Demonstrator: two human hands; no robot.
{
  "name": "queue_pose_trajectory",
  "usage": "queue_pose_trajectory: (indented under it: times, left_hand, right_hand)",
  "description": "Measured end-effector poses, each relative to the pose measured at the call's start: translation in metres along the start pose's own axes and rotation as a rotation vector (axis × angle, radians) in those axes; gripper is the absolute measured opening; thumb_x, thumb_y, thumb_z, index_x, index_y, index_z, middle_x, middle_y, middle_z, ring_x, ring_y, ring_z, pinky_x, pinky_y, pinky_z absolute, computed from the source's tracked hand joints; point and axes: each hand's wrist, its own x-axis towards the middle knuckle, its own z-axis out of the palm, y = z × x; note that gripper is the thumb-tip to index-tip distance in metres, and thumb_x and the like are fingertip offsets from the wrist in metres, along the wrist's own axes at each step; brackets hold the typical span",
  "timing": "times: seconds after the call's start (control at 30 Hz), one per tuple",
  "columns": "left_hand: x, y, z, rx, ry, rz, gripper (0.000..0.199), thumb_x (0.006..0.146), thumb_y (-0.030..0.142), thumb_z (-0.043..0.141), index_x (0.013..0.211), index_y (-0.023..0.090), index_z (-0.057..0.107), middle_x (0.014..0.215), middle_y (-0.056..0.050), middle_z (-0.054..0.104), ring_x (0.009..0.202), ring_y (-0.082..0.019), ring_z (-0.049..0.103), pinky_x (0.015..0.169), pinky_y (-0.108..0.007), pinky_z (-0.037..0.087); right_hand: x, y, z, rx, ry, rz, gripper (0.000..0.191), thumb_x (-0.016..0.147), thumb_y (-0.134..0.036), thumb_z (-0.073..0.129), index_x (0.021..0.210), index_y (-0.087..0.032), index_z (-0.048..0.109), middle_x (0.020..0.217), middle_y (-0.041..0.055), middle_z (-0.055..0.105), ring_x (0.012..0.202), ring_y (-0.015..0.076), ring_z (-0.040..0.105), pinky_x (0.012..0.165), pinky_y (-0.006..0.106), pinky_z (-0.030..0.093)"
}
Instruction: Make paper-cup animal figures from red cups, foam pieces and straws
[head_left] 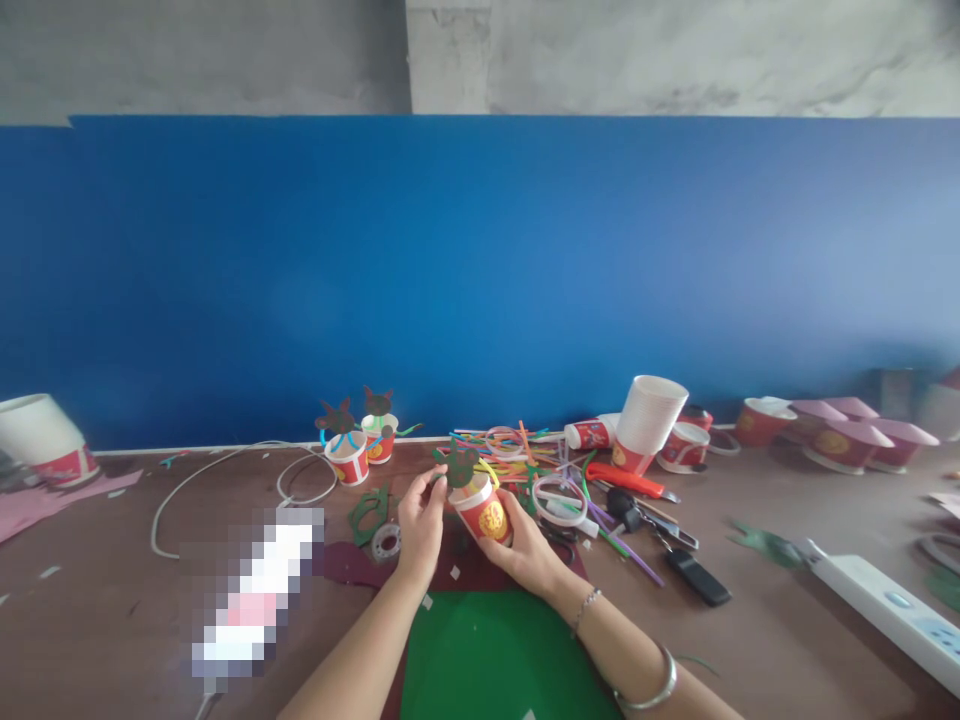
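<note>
My right hand (529,548) is wrapped round a red and white paper cup (484,510), which is tilted. A dark green paper animal head (462,466) stands at the cup's rim, with a yellow strip (490,474) bent beside it. My left hand (422,525) is at the cup's left side, its thumb and forefinger pinched on a small green paper piece (439,458) next to the head. Under my forearms lies a green sheet (499,655) on dark red paper.
Two finished-looking animal cups (349,460) stand behind to the left. Colourful strips (495,442), a tape roll (386,541), a stack of cups (651,415), an orange cutter (626,481) and keys (624,508) lie around. A power strip (889,610) is on the right, a pixelated bright object (259,590) on the left.
</note>
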Motion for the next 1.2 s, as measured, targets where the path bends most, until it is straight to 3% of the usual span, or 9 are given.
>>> queue_pose_trajectory:
  times: [0.1,0.2,0.37,0.47,0.6,0.7,0.83,0.93,1.2]
  left_hand:
    - [-0.002,0.002,0.004,-0.17,0.013,-0.063,0.051,0.075,0.038,0.064,0.121,0.021,0.05,0.101,-0.007,0.064,0.094,-0.02,0.061,0.085,-0.035,0.047]
    - [-0.005,0.001,0.009,-0.36,-0.059,-0.171,0.072,0.072,0.036,0.068,0.133,0.023,0.032,0.11,-0.007,0.061,0.101,-0.019,0.06,0.088,-0.034,0.047]
    - [-0.012,0.0,0.016,-0.436,-0.341,-0.27,0.077,0.066,0.033,0.073,0.132,0.02,0.036,0.122,-0.013,0.057,0.115,-0.026,0.053,0.097,-0.04,0.042]
    - [-0.014,0.005,0.016,-0.42,-0.381,-0.266,0.078,0.066,0.03,0.073,0.133,0.021,0.034,0.126,-0.013,0.055,0.116,-0.026,0.052,0.098,-0.04,0.041]
    - [-0.015,0.011,0.012,-0.403,-0.422,-0.225,0.077,0.067,0.028,0.071,0.134,0.02,0.033,0.13,-0.013,0.052,0.12,-0.025,0.049,0.099,-0.039,0.039]
    - [-0.018,0.011,0.01,-0.407,-0.538,-0.264,0.081,0.066,0.027,0.071,0.136,0.02,0.031,0.127,-0.014,0.054,0.116,-0.028,0.052,0.096,-0.041,0.042]
    - [-0.022,0.011,0.012,-0.383,-0.592,-0.309,0.083,0.064,0.027,0.073,0.136,0.019,0.032,0.125,-0.015,0.055,0.113,-0.03,0.054,0.093,-0.042,0.044]
    - [-0.022,0.011,0.012,-0.371,-0.569,-0.3,0.083,0.066,0.028,0.072,0.137,0.019,0.029,0.126,-0.016,0.054,0.114,-0.029,0.053,0.093,-0.041,0.044]
    - [-0.019,0.001,0.01,-0.364,-0.583,-0.33,0.084,0.066,0.033,0.072,0.138,0.021,0.029,0.121,-0.013,0.058,0.107,-0.028,0.058,0.09,-0.04,0.046]
  right_hand:
    - [0.001,0.004,0.0,0.05,0.016,0.016,0.052,0.07,-0.026,0.06,0.119,-0.016,0.043,0.106,0.0084,0.061,0.092,0.0226,0.058,0.081,0.035,0.047]
    - [0.002,0.008,0.0,0.109,0.045,0.036,0.053,0.073,-0.029,0.06,0.121,-0.016,0.041,0.106,0.0077,0.061,0.092,0.0216,0.058,0.081,0.034,0.048]
    - [0.001,0.006,0.0,0.119,0.043,0.027,0.056,0.072,-0.033,0.066,0.121,-0.018,0.042,0.111,0.0083,0.06,0.099,0.0235,0.057,0.086,0.036,0.046]
    - [0.001,0.004,-0.001,0.177,0.039,0.009,0.048,0.078,-0.04,0.061,0.119,-0.02,0.045,0.11,0.0078,0.06,0.101,0.023,0.057,0.086,0.035,0.046]
    - [0.006,0.003,-0.007,0.291,0.3,-0.009,0.043,0.087,-0.045,0.045,0.122,-0.02,0.045,0.104,0.0075,0.06,0.098,0.0199,0.057,0.085,0.033,0.047]
    - [0.01,0.005,-0.016,0.331,0.479,-0.009,0.042,0.084,-0.044,0.051,0.118,-0.019,0.049,0.095,0.0067,0.061,0.087,0.0191,0.059,0.077,0.031,0.048]
    - [0.014,0.008,-0.025,0.303,0.582,-0.013,0.031,0.076,-0.041,0.062,0.096,-0.018,0.059,0.083,0.0058,0.063,0.075,0.0188,0.059,0.068,0.031,0.048]
    - [0.014,0.009,-0.027,0.276,0.597,-0.012,0.026,0.074,-0.041,0.065,0.084,-0.018,0.059,0.076,0.0041,0.063,0.07,0.018,0.059,0.065,0.03,0.048]
    - [0.017,0.009,-0.025,0.379,0.501,0.035,0.028,0.069,-0.039,0.069,0.084,-0.019,0.056,0.075,0.0021,0.061,0.071,0.0175,0.058,0.063,0.029,0.047]
